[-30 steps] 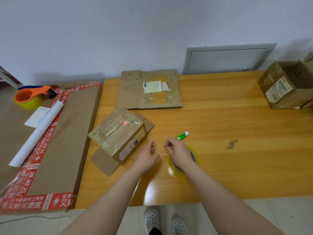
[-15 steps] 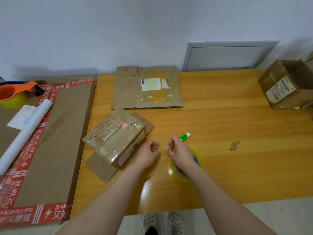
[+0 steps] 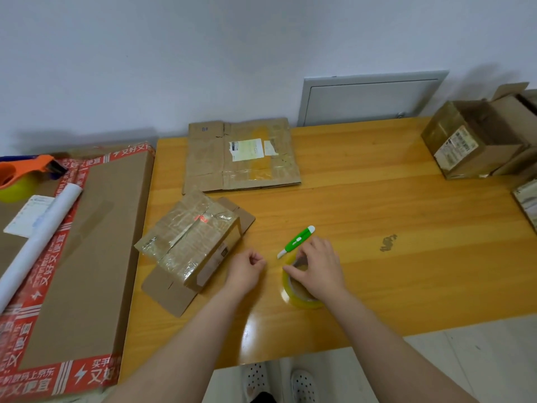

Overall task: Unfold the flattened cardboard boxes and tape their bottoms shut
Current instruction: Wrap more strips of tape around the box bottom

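The right grip (image 3: 316,271) sits on top of the tape roll (image 3: 300,302), fingers and thumb curled over its upper rim. The roll lies flat on the desk (image 3: 406,286), close to the near edge. Just left of it, apart from the roll, the left grip (image 3: 247,269) is curled into a loose fist. Nothing shows inside it, though a clear strip of tape would be hard to see there. A green utility knife (image 3: 297,241) lies just beyond the right fingers, pointing from near-left to far-right.

The small box (image 3: 191,242) stands left of the left grip, bottom up on its splayed flaps. Its long axis and its glossy taped seam run diagonally from near-left to far-right. That bottom looks sealed already, so the coming move likely turns on the flattened box (image 3: 241,155). It lies straight ahead, well beyond both hands at the desk's far edge, with its long axis across the view. The empty left grip seems slightly nearer and better placed to reach it.

The desk is smooth, glossy yellow wood. A large flat carton (image 3: 87,257) edged in red tape adjoins it on the left, carrying a white paper roll (image 3: 37,242) and an orange tape dispenser (image 3: 20,173). Opened boxes (image 3: 470,141) crowd the far right corner, and a grey panel (image 3: 372,97) is set in the pale wall.
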